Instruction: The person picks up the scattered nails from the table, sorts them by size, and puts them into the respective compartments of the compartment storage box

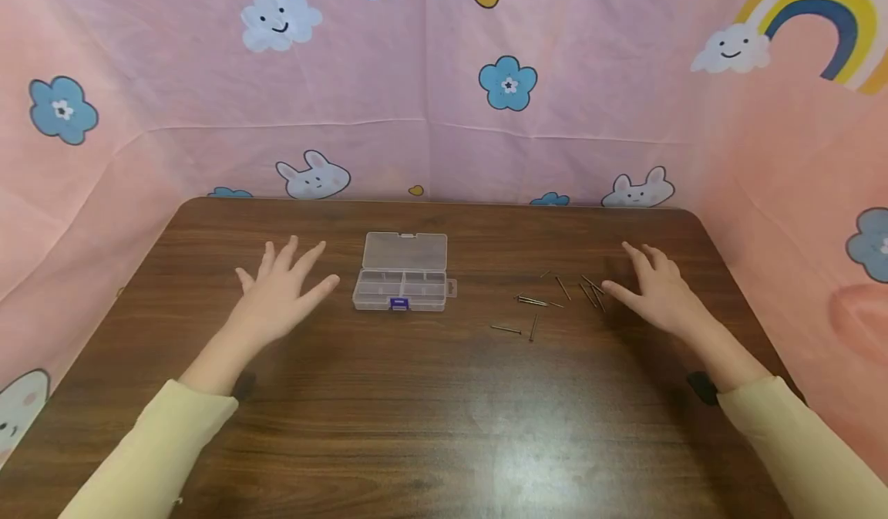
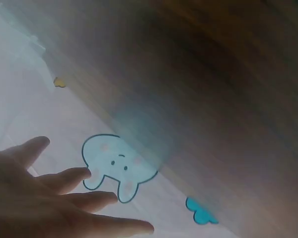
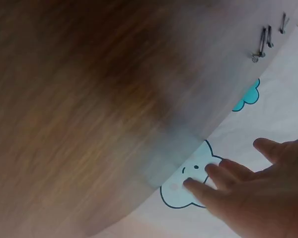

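Observation:
A clear plastic compartment box [image 1: 400, 291] lies on the table with its lid [image 1: 405, 252] flipped back and a blue latch [image 1: 398, 303] at the front. To its left my left hand [image 1: 276, 295] hovers with fingers spread, holding nothing. Several nails [image 1: 533, 301] are scattered right of the box, some pointing different ways. My right hand [image 1: 655, 291] is just right of the nearest group of nails [image 1: 593, 294], its fingers extended and nothing in them. In the right wrist view, a few nails [image 3: 262, 42] show near the table's far edge, apart from the fingers.
The brown wood-grain table [image 1: 430, 411] has rounded far corners. Pink printed cloth [image 1: 590, 56] hangs behind it and along both sides. A dark object [image 1: 703, 387] shows beneath the right wrist, and another [image 1: 244, 385] by the left wrist.

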Action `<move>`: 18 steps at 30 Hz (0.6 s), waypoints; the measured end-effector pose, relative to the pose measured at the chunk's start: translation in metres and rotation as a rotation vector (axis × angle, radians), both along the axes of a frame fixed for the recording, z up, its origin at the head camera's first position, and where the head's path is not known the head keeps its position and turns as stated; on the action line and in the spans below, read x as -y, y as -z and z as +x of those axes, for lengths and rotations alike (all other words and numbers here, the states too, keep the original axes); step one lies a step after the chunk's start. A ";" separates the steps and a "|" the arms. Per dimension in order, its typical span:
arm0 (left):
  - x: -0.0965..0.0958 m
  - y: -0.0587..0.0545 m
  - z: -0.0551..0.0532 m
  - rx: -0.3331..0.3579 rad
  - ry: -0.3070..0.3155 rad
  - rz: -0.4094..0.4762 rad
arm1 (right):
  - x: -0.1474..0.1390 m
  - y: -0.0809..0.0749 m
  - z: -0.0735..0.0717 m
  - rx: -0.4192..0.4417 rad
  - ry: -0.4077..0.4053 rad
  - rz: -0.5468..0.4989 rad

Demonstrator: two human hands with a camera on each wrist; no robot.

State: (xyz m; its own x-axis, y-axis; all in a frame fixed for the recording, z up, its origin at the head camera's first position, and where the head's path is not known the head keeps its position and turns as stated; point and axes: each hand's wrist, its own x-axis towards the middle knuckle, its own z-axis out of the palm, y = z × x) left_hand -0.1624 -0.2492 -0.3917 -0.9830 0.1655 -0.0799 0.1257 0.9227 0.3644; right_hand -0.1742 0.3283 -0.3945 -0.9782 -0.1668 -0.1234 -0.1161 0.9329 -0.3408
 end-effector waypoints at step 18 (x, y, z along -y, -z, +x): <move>-0.024 0.004 -0.012 0.046 -0.075 0.513 | 0.000 0.004 -0.007 -0.029 0.106 -0.352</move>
